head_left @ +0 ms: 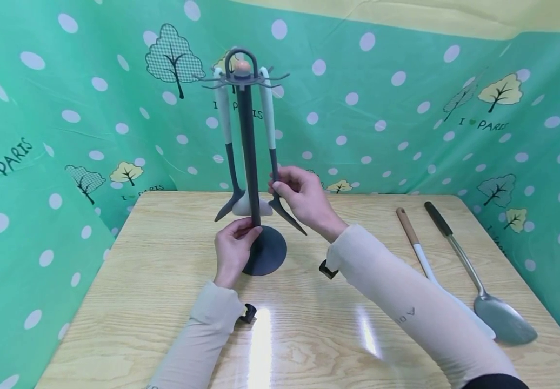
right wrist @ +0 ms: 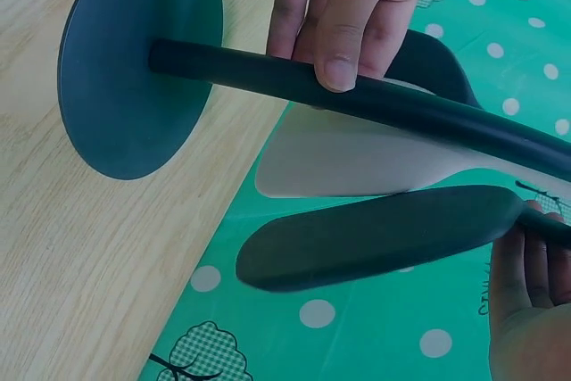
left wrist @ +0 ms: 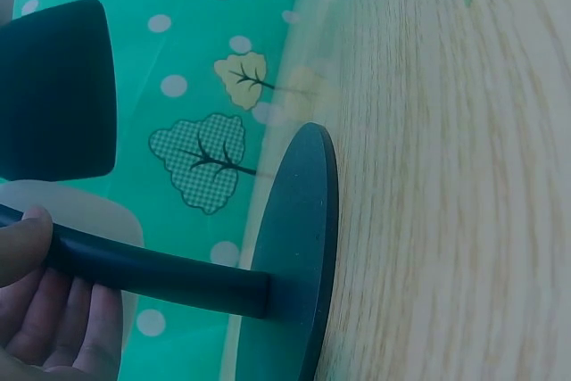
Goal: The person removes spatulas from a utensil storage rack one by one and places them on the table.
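A dark utensil stand (head_left: 248, 135) has a round base (head_left: 269, 254) and a ring of hooks at its top. My left hand (head_left: 233, 246) grips the pole low down, thumb across it, just above the base. From a hook on the right hangs a spatula (head_left: 267, 108) with a pale handle and flat dark head (left wrist: 62, 91). My right hand (head_left: 305, 197) pinches its dark neck close above the head. Another pale-handled utensil (head_left: 224, 113) with a dark head hangs on the left. Behind the pole shows a whitish utensil head (right wrist: 357, 162), its upper part mostly hidden.
At the table's right lie a white turner (head_left: 426, 262) with a wooden grip and a metal wok spatula (head_left: 501, 319) with a black grip. My right forearm crosses in front of the white turner. A green dotted cloth (head_left: 382, 108) hangs behind the wooden table (head_left: 163, 254).
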`<state>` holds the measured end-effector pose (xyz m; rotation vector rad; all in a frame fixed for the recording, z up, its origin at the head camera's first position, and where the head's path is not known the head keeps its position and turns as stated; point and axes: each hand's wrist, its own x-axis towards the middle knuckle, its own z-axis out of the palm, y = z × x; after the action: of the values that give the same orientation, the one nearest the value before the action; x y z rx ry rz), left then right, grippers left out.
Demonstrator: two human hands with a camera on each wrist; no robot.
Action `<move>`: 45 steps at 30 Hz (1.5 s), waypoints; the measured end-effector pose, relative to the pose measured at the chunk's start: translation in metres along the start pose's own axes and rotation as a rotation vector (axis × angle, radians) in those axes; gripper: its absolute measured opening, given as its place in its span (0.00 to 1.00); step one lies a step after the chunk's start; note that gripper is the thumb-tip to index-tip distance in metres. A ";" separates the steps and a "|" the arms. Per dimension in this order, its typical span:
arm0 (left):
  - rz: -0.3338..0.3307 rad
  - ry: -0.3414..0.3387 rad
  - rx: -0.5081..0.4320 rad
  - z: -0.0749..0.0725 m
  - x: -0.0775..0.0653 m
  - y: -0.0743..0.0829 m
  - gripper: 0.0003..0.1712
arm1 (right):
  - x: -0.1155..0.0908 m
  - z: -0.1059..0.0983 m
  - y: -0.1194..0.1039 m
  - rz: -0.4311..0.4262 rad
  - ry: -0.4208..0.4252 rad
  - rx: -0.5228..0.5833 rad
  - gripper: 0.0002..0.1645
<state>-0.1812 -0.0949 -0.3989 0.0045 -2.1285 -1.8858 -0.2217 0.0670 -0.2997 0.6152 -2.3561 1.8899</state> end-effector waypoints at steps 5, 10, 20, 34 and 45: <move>0.002 0.003 -0.007 0.000 0.000 0.000 0.11 | 0.000 -0.001 0.009 -0.018 0.000 -0.012 0.10; 0.004 0.001 -0.011 0.000 0.000 0.001 0.12 | -0.003 -0.002 0.008 -0.018 0.000 -0.019 0.10; 0.018 0.021 -0.019 0.004 0.012 -0.037 0.12 | -0.021 -0.005 -0.024 0.003 0.004 -0.031 0.11; 0.018 0.032 -0.027 0.004 0.012 -0.039 0.11 | -0.028 -0.008 -0.025 -0.015 0.030 -0.096 0.11; 0.012 0.033 -0.005 0.004 0.012 -0.037 0.11 | -0.033 -0.009 -0.024 -0.046 0.065 -0.111 0.11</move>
<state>-0.2007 -0.0985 -0.4326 0.0209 -2.0974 -1.8714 -0.1848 0.0805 -0.2852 0.5840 -2.3661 1.7201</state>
